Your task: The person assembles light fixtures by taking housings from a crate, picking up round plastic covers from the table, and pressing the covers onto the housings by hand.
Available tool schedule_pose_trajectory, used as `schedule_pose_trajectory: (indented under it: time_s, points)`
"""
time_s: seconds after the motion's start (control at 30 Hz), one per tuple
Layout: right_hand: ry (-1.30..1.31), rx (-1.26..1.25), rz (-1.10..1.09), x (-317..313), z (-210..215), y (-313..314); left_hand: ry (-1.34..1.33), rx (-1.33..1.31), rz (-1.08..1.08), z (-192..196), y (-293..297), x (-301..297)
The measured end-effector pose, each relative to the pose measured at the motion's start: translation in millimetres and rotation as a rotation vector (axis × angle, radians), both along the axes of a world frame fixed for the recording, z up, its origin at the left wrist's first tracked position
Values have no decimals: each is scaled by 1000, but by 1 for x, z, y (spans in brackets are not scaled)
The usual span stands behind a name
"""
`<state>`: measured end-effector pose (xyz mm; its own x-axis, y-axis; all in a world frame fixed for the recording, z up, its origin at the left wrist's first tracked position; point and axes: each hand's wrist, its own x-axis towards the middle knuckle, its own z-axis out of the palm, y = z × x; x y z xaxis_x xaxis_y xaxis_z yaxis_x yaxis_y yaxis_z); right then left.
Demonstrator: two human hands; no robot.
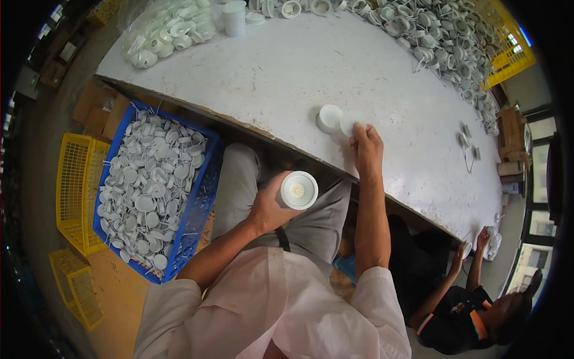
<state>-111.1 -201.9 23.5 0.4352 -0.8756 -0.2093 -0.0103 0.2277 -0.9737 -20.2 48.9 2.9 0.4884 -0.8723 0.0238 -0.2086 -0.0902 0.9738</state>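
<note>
Hands: apart. Left hand [270, 206] is closed round a white round lamp housing [298, 190], held above the lap, short of the bench edge. Right hand [366, 149] is stretched forward onto the bench [311, 72], fingertips down on a flat white disc [351, 122].
Grip, right: fingers rest on the disc; whether they pinch it or only press it cannot be told.
Housing: open face turned up toward the camera, a yellowish round emitter at its centre; its axis points roughly at the head.
Key relation: disc lies ahead and to the right of the held housing, across the bench edge. Right hand is already on it; left hand is well apart from it.
Neighbour: a white cup-shaped part [329, 118] stands just beside the disc, on its left.
Bench surface: white, scuffed, worn front edge. Loose white fittings [442, 42] are heaped along the far and right side; a clear bag of white parts [164, 30] lies at far left.
Floor, left: blue crate [206, 191] full of white discs with wire legs; yellow crates [72, 191] beyond it.
Room: another person [466, 305] sits at lower right, hands at the bench end.
</note>
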Motion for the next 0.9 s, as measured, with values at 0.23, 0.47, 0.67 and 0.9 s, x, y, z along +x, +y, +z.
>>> schedule_pose_trajectory:
  time_s: [0.23, 0.47, 0.67, 0.9]
  points:
    - [-290, 248, 42, -34, -5, 44, 16, -12, 42, 5, -7, 0]
    - [-308, 290, 21, -41, -9, 69, 11, -26, 1, 15, -17, 1]
    - [-186, 340, 85, -46, -13, 98, -10, -27, 32, 11, -27, 0]
    - [-57, 264, 157, -39, -21, 118, 16, -14, 18, 2, -28, -3]
